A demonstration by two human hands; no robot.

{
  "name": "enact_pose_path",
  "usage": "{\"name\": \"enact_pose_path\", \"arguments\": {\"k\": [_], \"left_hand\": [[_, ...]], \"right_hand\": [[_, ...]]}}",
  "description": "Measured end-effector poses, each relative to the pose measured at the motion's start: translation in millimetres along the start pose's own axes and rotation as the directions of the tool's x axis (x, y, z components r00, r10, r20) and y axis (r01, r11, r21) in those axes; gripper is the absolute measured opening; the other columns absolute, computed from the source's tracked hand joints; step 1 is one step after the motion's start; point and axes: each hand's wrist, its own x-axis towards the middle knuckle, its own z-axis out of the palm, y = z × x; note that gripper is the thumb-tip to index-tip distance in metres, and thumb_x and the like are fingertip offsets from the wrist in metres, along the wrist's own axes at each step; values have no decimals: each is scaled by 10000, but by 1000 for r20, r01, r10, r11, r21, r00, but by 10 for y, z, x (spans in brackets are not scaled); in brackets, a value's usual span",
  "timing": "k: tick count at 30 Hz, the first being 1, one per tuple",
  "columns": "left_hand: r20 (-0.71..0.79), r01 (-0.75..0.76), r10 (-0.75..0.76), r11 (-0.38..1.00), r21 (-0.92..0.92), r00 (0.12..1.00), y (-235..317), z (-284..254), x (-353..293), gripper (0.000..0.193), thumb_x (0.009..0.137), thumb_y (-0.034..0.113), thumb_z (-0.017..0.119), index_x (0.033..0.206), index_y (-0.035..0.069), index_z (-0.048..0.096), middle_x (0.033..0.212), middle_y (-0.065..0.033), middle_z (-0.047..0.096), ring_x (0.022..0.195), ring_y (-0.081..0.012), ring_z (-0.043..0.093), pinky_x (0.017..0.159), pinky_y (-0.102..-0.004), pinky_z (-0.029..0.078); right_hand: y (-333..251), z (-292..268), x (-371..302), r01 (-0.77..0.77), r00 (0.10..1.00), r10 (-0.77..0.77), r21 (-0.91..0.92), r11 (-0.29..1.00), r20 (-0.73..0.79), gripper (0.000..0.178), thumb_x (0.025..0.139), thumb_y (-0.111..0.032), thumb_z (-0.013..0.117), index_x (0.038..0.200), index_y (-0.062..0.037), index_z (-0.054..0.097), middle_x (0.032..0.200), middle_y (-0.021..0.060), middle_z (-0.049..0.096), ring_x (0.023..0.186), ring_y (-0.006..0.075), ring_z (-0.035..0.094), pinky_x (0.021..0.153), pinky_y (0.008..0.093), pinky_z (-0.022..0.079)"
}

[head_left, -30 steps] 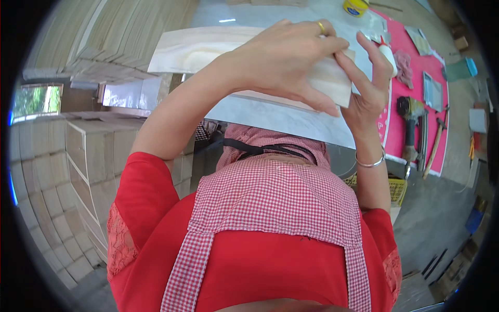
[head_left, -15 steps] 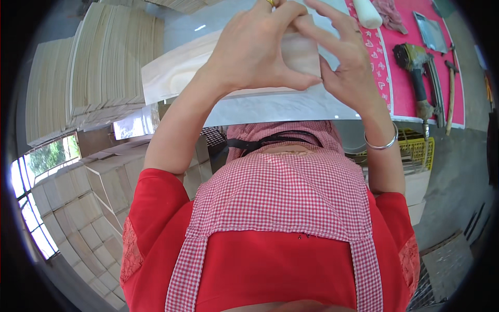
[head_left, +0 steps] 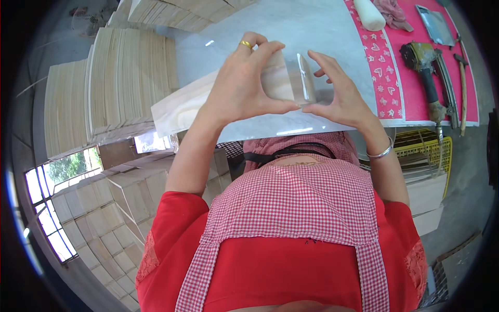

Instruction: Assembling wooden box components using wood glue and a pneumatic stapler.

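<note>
A long, pale wooden board [head_left: 182, 104] lies slantwise on the glossy grey-white tabletop [head_left: 317, 23]. My left hand [head_left: 244, 83], a gold ring on one finger, spans the board near its right end, thumb along the near edge and fingertips at the far edge. Just past that end, my right hand [head_left: 343, 96] curves in a C with thumb and fingers apart, holding nothing. Between the board's end and my right hand shows a narrow beige oblong shape [head_left: 305, 78] with a bright glint; whether it is an object or a reflection I cannot tell.
Tall stacks of thin wooden boards [head_left: 130, 78] stand at the left. On the pink cloth [head_left: 452, 83] at right lie a nail gun [head_left: 429, 78], a hammer [head_left: 462, 88], a white roll [head_left: 370, 15] and a rag [head_left: 392, 14]. A yellow crate [head_left: 444, 156] sits below.
My right hand has come away from the board's end and spread open. My left hand stays on the board. The whole view has shifted, so everything sits farther right and lower.
</note>
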Motion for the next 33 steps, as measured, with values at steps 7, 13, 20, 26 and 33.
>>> {"name": "enact_pose_path", "arguments": {"k": [7, 13, 20, 26, 33], "left_hand": [[42, 59, -55, 994, -97, 998, 4, 130, -27, 863, 526, 381, 898, 1224, -8, 574, 1123, -164, 523, 955, -351, 582, 836, -424, 494], [34, 90, -88, 991, -95, 996, 13, 259, 34, 855, 518, 378, 898, 1208, -7, 571, 1074, -152, 536, 969, -342, 573, 861, -432, 482], [22, 64, -61, 990, -127, 998, -37, 316, 87, 852, 508, 369, 898, 1201, -6, 574, 1069, -150, 542, 978, -343, 571, 869, -431, 480], [38, 65, -61, 990, -128, 997, -52, 345, 114, 859, 506, 365, 897, 1210, -6, 573, 1084, -150, 544, 983, -350, 571, 875, -433, 479], [58, 60, -53, 992, -112, 997, -63, 362, 126, 863, 512, 364, 895, 1223, -3, 571, 1114, -153, 546, 1003, -352, 572, 892, -439, 474]], "right_hand": [[122, 51, 118, 66, 997, -65, -28, 997, 29, 925, 628, -119, 836, 1455, -74, 424, 1374, 124, 510, 1109, 279, 566, 954, 377, 485], [121, -19, 153, 89, 994, -88, -9, 996, 59, 882, 629, -92, 809, 1432, -58, 445, 1344, 136, 532, 1115, 289, 565, 965, 376, 487], [96, -19, 150, 69, 995, -68, -16, 997, 69, 884, 627, -101, 809, 1430, -57, 444, 1344, 139, 533, 1092, 291, 570, 951, 369, 493], [121, -11, 145, 83, 995, -81, -17, 996, 65, 889, 631, -129, 820, 1432, -60, 440, 1351, 140, 528, 1078, 298, 571, 945, 375, 494], [135, -10, 145, 92, 994, -91, -23, 995, 64, 890, 633, -150, 824, 1428, -55, 437, 1360, 145, 523, 1093, 308, 569, 945, 380, 492]]}}
